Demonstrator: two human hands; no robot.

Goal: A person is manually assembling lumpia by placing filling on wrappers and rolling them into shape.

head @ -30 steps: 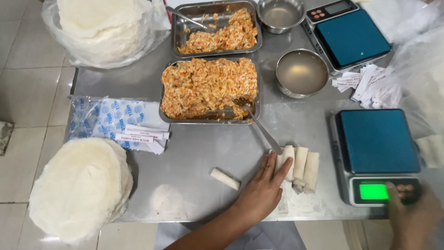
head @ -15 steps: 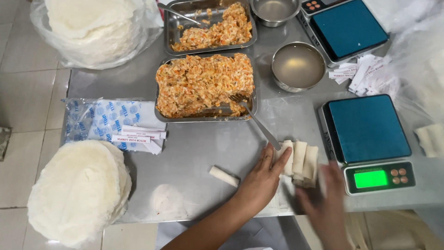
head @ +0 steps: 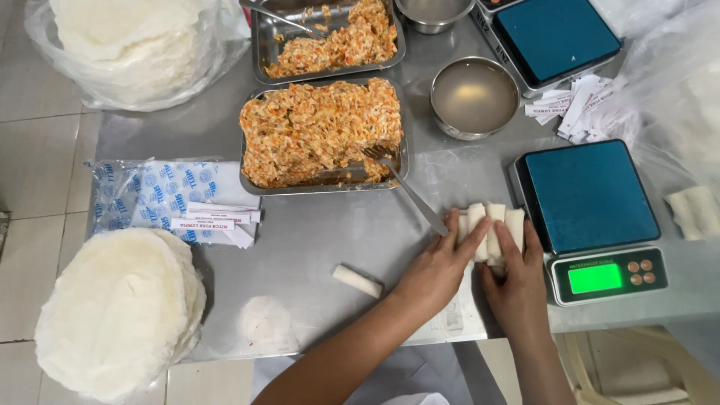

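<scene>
Our left hand (head: 435, 271) and right hand (head: 517, 281) lie flat, fingers extended and loosely spread, bracketing a small row of wrapped rolls (head: 491, 225) on the steel table (head: 315, 247). Left fingers rest on the row's left side, right fingers on its right and near edge; neither hand closes around a roll. The rolls lie side by side, touching, long axes running away from us.

One single roll (head: 358, 281) lies left of our left hand, apart, long axis roughly crosswise and slightly tilted.

Just beyond the left fingertips: fork (head: 405, 187), tines in the near tray (head: 322, 135), which is full of orange-flecked filling. Far tray (head: 330, 37) behind it is partly filled. Beyond the hands, a round bowl (head: 474, 96) holds cloudy liquid.

Right of the right hand: a blue scale (head: 592, 210), display lit green.

Far left: a wrapper stack (head: 112, 307).
</scene>
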